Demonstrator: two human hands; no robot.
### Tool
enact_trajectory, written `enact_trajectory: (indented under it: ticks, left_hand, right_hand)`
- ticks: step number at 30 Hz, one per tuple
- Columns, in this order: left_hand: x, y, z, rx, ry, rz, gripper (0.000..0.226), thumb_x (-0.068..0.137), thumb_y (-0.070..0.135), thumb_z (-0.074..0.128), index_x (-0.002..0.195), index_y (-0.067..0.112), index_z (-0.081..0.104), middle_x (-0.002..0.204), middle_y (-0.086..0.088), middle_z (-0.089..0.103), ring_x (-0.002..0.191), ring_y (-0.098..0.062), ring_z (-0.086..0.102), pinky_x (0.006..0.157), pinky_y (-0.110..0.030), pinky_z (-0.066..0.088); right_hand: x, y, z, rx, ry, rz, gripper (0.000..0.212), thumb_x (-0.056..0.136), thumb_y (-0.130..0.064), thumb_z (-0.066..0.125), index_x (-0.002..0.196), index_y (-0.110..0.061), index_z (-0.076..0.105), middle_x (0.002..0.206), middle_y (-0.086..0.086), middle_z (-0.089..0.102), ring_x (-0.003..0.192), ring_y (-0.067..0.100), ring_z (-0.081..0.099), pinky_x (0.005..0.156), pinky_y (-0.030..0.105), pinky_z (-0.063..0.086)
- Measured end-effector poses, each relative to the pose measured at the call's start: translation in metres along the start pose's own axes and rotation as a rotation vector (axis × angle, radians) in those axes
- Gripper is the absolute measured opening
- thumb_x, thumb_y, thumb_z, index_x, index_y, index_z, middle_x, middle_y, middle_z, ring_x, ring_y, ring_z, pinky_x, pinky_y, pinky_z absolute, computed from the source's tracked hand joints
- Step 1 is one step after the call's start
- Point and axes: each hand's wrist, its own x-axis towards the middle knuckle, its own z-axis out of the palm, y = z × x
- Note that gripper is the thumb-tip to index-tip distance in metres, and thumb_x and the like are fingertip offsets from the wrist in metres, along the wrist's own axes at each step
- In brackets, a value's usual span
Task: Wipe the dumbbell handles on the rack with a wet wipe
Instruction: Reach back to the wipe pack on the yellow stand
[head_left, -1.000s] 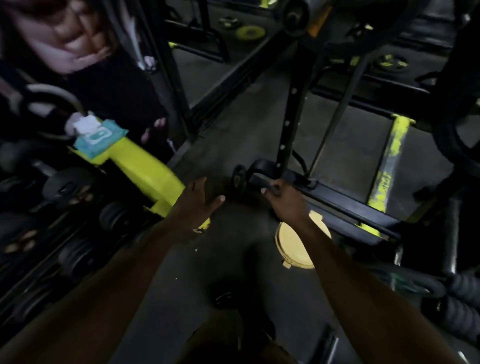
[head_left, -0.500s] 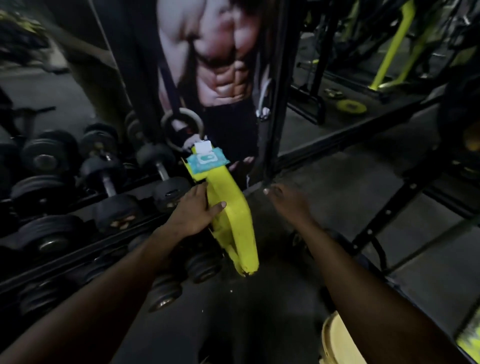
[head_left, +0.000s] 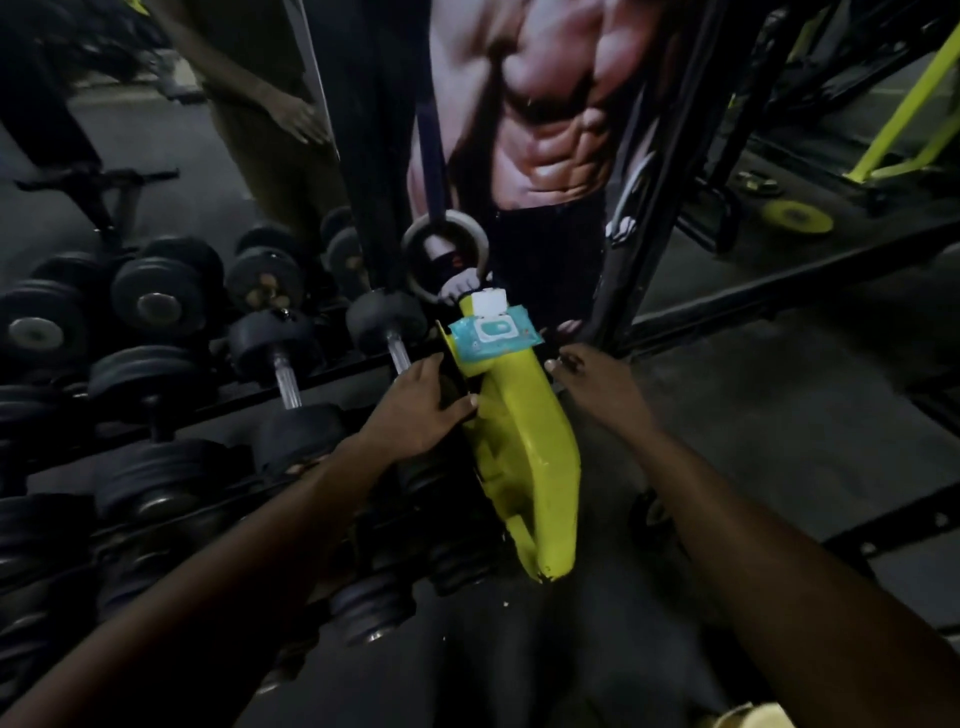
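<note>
A teal pack of wet wipes (head_left: 493, 333) with its white lid flipped up lies on top of the yellow end frame (head_left: 524, 457) of the dumbbell rack (head_left: 322, 371). Black dumbbells fill the rack at left; one near the frame shows a bare metal handle (head_left: 399, 356), another handle (head_left: 287, 379) sits left of it. My left hand (head_left: 421, 408) rests flat on the rack end, thumb touching the yellow frame, just below the pack. My right hand (head_left: 597, 387) hovers to the right of the frame, fingers loosely spread, holding nothing.
A poster of a torso with a gymnastic ring (head_left: 444, 257) covers the wall behind the rack. A black upright post (head_left: 644, 208) stands right of the pack. Another person (head_left: 296, 122) stands at the back left. Yellow machine bars (head_left: 904, 119) and a yellow plate (head_left: 797, 215) lie far right.
The view swung from the floor up to the rack. Both hands moved toward the wipes pack; the left hand settled on the rack end by the yellow frame.
</note>
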Motion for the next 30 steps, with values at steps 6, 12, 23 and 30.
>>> enact_trajectory:
  ticks: [6, 12, 23, 30]
  left_hand:
    - [0.050, -0.019, 0.007, -0.035, -0.022, -0.070, 0.089, 0.094, 0.058, 0.059, 0.158, 0.007, 0.023, 0.161, -0.015, 0.031, 0.148, -0.029, 0.029, 0.120, -0.039, 0.027]
    - [0.107, -0.015, 0.026, -0.032, -0.035, -0.125, 0.089, 0.095, 0.054, 0.061, 0.158, 0.006, 0.021, 0.162, -0.015, 0.029, 0.149, -0.028, 0.028, 0.120, -0.036, 0.025]
    - [0.207, 0.005, 0.049, 0.003, -0.116, -0.267, 0.089, 0.093, 0.043, 0.070, 0.159, 0.009, 0.021, 0.160, -0.017, 0.029, 0.140, -0.035, 0.039, 0.115, -0.043, 0.036]
    - [0.255, -0.008, 0.059, -0.052, -0.115, -0.313, 0.085, 0.092, 0.048, 0.070, 0.157, 0.015, 0.026, 0.158, -0.009, 0.034, 0.139, -0.029, 0.042, 0.111, -0.037, 0.037]
  right_hand:
    - [0.066, 0.004, 0.011, -0.092, -0.030, -0.039, 0.048, 0.094, -0.047, 0.058, 0.132, -0.018, 0.059, 0.129, 0.006, 0.064, 0.120, 0.024, 0.059, 0.096, 0.029, 0.042]
    - [0.139, 0.035, 0.032, -0.100, -0.133, -0.104, 0.048, 0.091, -0.042, 0.063, 0.132, -0.016, 0.058, 0.126, 0.007, 0.065, 0.115, 0.027, 0.062, 0.095, 0.034, 0.045]
    - [0.240, 0.094, 0.071, -0.015, -0.381, -0.121, 0.053, 0.092, -0.036, 0.066, 0.136, -0.010, 0.054, 0.135, 0.013, 0.058, 0.123, 0.031, 0.055, 0.098, 0.035, 0.045]
    - [0.278, 0.112, 0.099, -0.054, -0.453, -0.112, 0.058, 0.092, -0.040, 0.065, 0.139, -0.011, 0.051, 0.139, 0.013, 0.055, 0.127, 0.030, 0.052, 0.102, 0.038, 0.044]
